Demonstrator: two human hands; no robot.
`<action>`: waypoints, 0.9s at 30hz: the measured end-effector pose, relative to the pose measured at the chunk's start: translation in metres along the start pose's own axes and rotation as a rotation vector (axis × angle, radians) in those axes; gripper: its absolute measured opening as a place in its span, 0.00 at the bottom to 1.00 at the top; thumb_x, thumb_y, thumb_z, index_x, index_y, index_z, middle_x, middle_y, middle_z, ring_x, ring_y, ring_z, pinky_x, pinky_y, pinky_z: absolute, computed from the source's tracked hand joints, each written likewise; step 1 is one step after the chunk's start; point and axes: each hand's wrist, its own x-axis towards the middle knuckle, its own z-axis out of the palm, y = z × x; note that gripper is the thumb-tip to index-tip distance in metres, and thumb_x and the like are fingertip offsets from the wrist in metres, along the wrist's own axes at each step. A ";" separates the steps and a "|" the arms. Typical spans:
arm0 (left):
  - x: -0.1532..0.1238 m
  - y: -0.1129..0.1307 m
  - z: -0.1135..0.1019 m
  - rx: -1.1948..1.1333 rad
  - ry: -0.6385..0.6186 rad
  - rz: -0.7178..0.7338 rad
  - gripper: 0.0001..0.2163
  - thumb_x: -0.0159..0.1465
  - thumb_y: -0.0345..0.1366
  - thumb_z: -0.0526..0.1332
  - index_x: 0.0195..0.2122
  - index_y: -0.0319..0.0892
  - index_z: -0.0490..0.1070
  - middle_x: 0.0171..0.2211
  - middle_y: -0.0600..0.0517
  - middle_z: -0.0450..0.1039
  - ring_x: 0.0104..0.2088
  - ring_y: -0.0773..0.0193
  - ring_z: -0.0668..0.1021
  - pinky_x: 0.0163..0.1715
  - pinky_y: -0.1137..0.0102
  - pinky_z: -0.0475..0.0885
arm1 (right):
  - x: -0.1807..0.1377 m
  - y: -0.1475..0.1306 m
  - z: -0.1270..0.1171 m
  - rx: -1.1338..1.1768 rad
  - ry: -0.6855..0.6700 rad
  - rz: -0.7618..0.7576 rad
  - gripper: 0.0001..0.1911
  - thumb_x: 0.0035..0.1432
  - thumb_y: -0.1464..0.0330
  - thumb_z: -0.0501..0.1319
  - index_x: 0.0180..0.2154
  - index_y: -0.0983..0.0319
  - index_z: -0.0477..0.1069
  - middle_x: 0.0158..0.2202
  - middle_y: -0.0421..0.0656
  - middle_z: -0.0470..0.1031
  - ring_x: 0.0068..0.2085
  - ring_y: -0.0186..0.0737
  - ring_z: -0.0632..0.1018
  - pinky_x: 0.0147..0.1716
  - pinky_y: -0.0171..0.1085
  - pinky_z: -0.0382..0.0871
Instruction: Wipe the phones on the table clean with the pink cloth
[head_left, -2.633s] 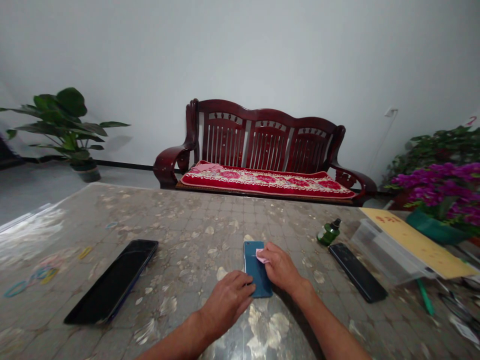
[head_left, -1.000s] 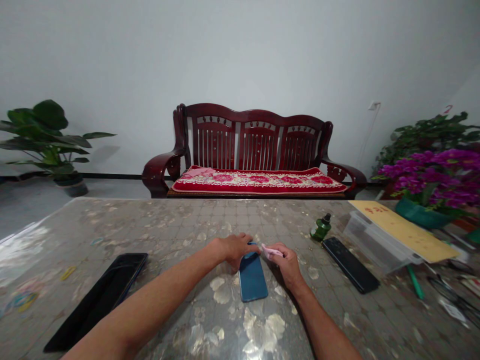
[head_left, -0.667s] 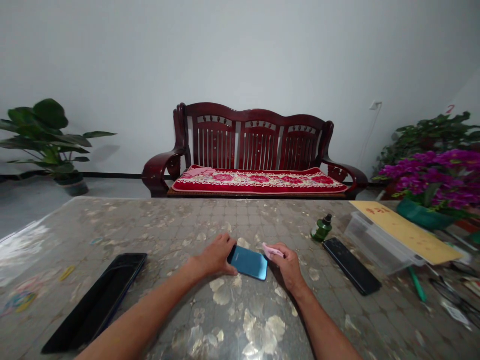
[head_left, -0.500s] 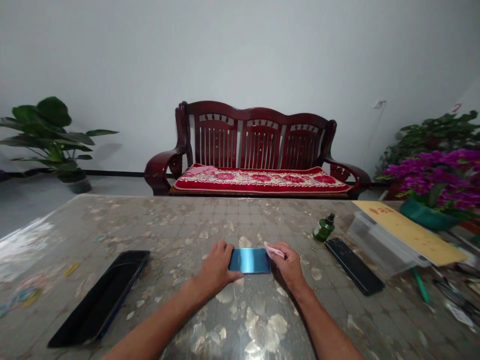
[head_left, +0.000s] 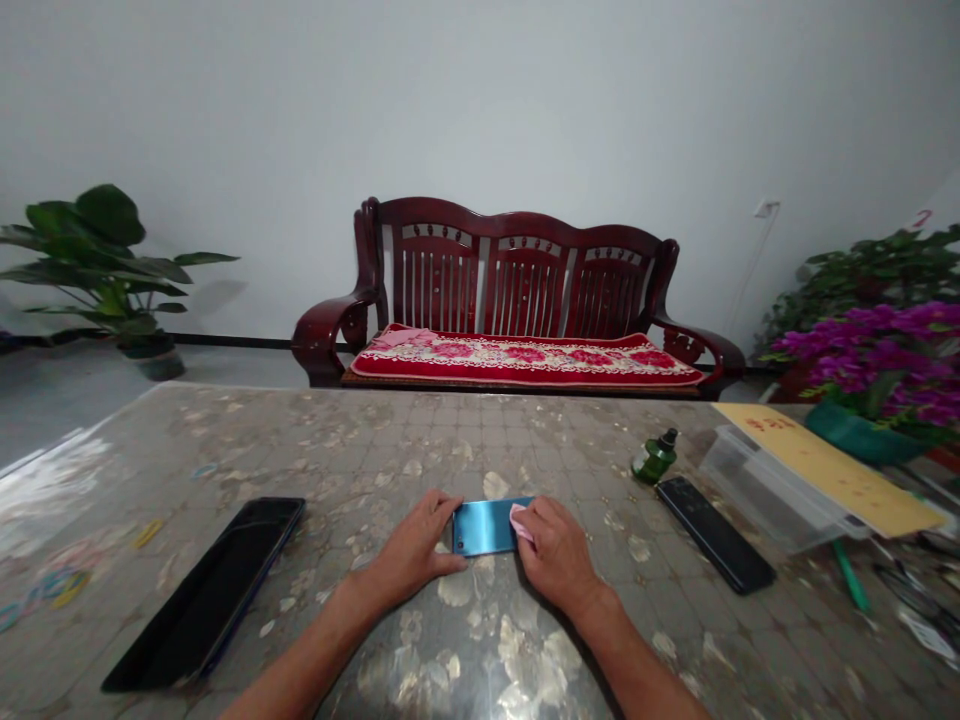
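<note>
A shiny blue smartphone lies back up on the table, a small camera spot at its left end. My left hand grips that left end, fingers at the far corner and thumb at the near one. Closed around a small pink cloth, my right hand presses it on the right part of the phone and hides that end. Part of the cloth is hidden under my fingers.
Left on the patterned table lies a black tablet, with coloured bands beyond it. To the right are a green bottle, a black phone, a clear plastic box under a yellow envelope, and a purple-flowered pot.
My right hand has moved left with the pink cloth, from the phone's right edge onto its back. The phone and my left hand have shifted slightly left, and the phone is tilted a little.
</note>
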 end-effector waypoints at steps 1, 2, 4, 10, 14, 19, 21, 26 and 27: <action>0.001 -0.001 0.001 -0.007 0.005 0.007 0.28 0.55 0.39 0.70 0.57 0.47 0.65 0.50 0.48 0.66 0.50 0.53 0.72 0.51 0.62 0.67 | 0.001 -0.006 0.000 0.001 -0.028 -0.018 0.10 0.59 0.76 0.56 0.36 0.60 0.73 0.33 0.44 0.69 0.38 0.42 0.69 0.38 0.38 0.62; 0.001 -0.002 0.002 -0.012 0.009 0.011 0.28 0.55 0.41 0.70 0.56 0.47 0.66 0.49 0.48 0.67 0.50 0.53 0.72 0.51 0.62 0.67 | 0.002 -0.011 0.001 0.004 -0.053 -0.041 0.09 0.59 0.76 0.56 0.36 0.60 0.73 0.33 0.44 0.70 0.38 0.42 0.69 0.38 0.38 0.61; 0.002 -0.004 0.002 -0.016 0.014 0.011 0.28 0.55 0.42 0.70 0.56 0.47 0.66 0.48 0.48 0.67 0.49 0.53 0.73 0.50 0.62 0.68 | 0.003 -0.015 0.002 0.013 -0.089 -0.078 0.09 0.60 0.76 0.55 0.37 0.60 0.72 0.34 0.44 0.70 0.38 0.42 0.69 0.39 0.38 0.61; 0.001 -0.003 0.005 0.032 0.034 -0.042 0.28 0.54 0.39 0.71 0.56 0.44 0.66 0.48 0.47 0.66 0.49 0.54 0.73 0.49 0.63 0.68 | -0.001 0.008 -0.005 -0.092 -0.007 0.020 0.13 0.58 0.79 0.53 0.37 0.60 0.73 0.33 0.45 0.70 0.38 0.44 0.69 0.38 0.39 0.61; 0.001 -0.002 0.005 0.037 0.024 -0.059 0.28 0.54 0.40 0.71 0.55 0.46 0.66 0.48 0.48 0.66 0.49 0.53 0.73 0.49 0.63 0.68 | 0.000 0.011 -0.005 -0.121 0.012 0.054 0.13 0.59 0.78 0.53 0.37 0.59 0.73 0.32 0.45 0.69 0.37 0.43 0.69 0.38 0.39 0.61; 0.002 0.000 0.004 0.041 0.022 -0.055 0.29 0.53 0.41 0.72 0.54 0.46 0.66 0.47 0.48 0.66 0.48 0.53 0.73 0.49 0.63 0.69 | 0.003 -0.012 0.003 -0.027 -0.060 -0.029 0.10 0.60 0.77 0.54 0.36 0.60 0.72 0.34 0.44 0.69 0.37 0.42 0.69 0.37 0.38 0.61; 0.002 0.000 0.004 0.055 0.017 -0.070 0.29 0.52 0.41 0.72 0.54 0.46 0.66 0.47 0.48 0.65 0.48 0.53 0.73 0.48 0.62 0.69 | 0.003 -0.014 0.004 -0.011 -0.072 -0.043 0.10 0.60 0.77 0.55 0.36 0.60 0.72 0.34 0.44 0.70 0.37 0.42 0.69 0.37 0.37 0.61; 0.003 -0.001 0.004 0.074 0.025 -0.075 0.27 0.54 0.41 0.71 0.54 0.47 0.65 0.46 0.49 0.66 0.47 0.53 0.74 0.47 0.63 0.69 | 0.002 -0.002 0.001 -0.090 -0.007 0.019 0.11 0.60 0.77 0.54 0.38 0.59 0.73 0.33 0.44 0.69 0.38 0.43 0.69 0.39 0.39 0.60; 0.003 0.000 0.004 0.075 0.023 -0.071 0.28 0.54 0.42 0.71 0.54 0.46 0.65 0.46 0.49 0.66 0.47 0.54 0.74 0.46 0.63 0.69 | 0.001 0.000 0.001 -0.107 -0.004 0.029 0.12 0.60 0.77 0.54 0.38 0.59 0.73 0.33 0.44 0.69 0.38 0.44 0.69 0.39 0.39 0.60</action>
